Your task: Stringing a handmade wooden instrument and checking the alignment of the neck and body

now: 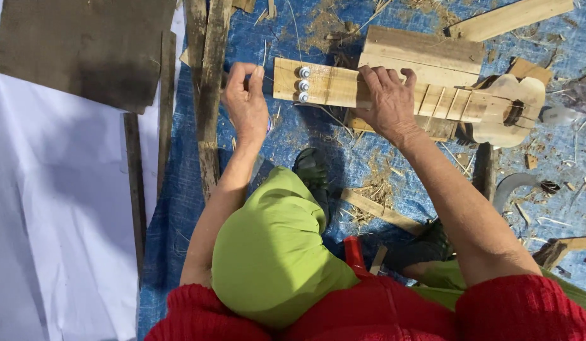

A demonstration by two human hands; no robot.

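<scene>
The right hand (389, 100) lies palm down across the neck of a handmade wooden stringed instrument (394, 95), fingers curled over its far edge and pressing it flat against the block beneath. The instrument stretches sideways between and past both hands: its square headstock end, with three white tuning pegs (303, 84) in a row, sits just beside the left hand, while its pale rounded body with a sound hole (512, 112) lies well beyond the right hand. Thin frets cross the neck on the far side of the right hand.

The left hand (245, 101) is held upright just off the headstock end, thumb and fingers pinched together on what looks like a thin string; the string itself is too fine to make out clearly. The two hands are apart, with the pegs between them.

Under the instrument, beyond the right hand, rests a stack of wooden planks (424, 52). A blue tarp (305, 139) strewn with wood shavings covers the floor below both hands. To the outside of the left hand stand rough wooden slats (207, 88) and a dark board (78, 47) on a white sheet (59, 208). Near the person's knees, a green trouser leg (267, 252) and a dark shoe (313, 173) show
</scene>
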